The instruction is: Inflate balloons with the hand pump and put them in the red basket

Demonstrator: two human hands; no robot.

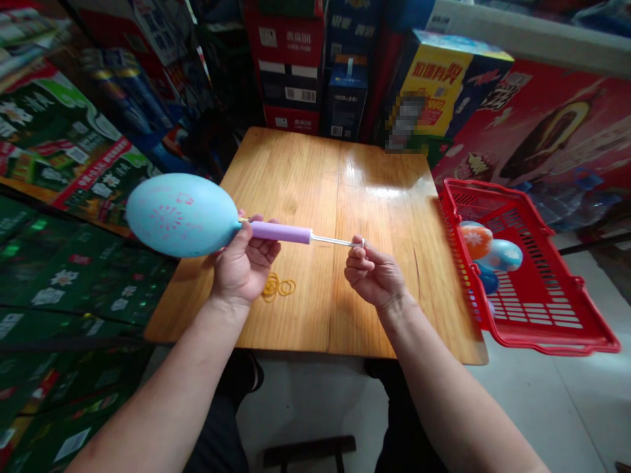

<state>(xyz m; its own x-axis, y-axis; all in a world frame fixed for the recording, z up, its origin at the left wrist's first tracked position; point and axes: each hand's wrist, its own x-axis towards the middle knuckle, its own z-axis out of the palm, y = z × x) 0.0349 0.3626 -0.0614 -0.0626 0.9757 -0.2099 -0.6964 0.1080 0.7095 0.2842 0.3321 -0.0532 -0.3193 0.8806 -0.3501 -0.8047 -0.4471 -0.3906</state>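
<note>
A light blue balloon with pink markings is inflated on the nozzle end of a purple hand pump. My left hand pinches the balloon's neck where it meets the pump, the palm turned up under the barrel. The pump's white rod is drawn out to the right. Closed on the end of that rod is my right hand, its fingers curled. Several yellow rubber bands lie on the wooden table just below my left hand.
A red basket stands right of the table, with several balloons inside, among them an orange one. Stacked boxes line the table's far side. Green cartons fill the left. A dark stool is below.
</note>
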